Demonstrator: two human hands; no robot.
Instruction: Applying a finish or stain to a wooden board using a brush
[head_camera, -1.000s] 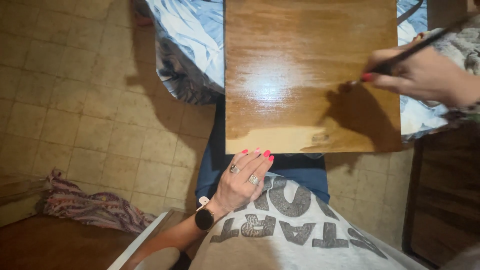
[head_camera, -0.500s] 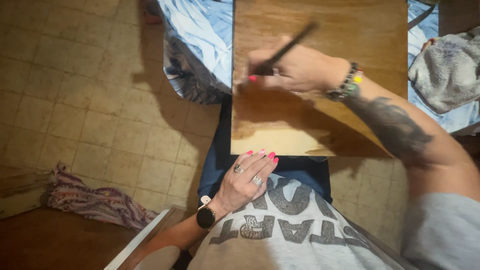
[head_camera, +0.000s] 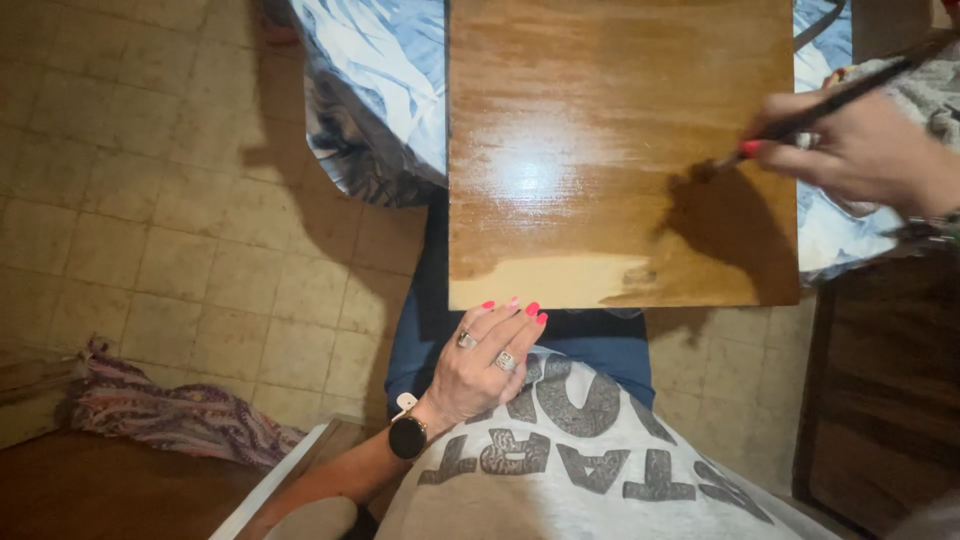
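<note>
Compared with half a second ago, the right hand (head_camera: 860, 150) has gone from over the middle of the wooden board (head_camera: 620, 150) back to the board's right edge. It is closed around a thin dark brush (head_camera: 830, 100), and the brush tip touches the board near that edge. The left hand (head_camera: 490, 365) lies flat and holds nothing, just below the board's near edge, its fingertips almost touching it. A black smartwatch (head_camera: 407, 437) is on this wrist.

The board lies on a blue and white cloth (head_camera: 375, 90), above the person's lap. Most of the board is dark brown and shines wet, so I judge the coat is almost finished. A pale, bare strip remains along the board's near edge, mostly toward the left corner, and this part is left to cover. Left of the board a patterned rag (head_camera: 170, 415) lies on the tiled floor (head_camera: 150, 200).
</note>
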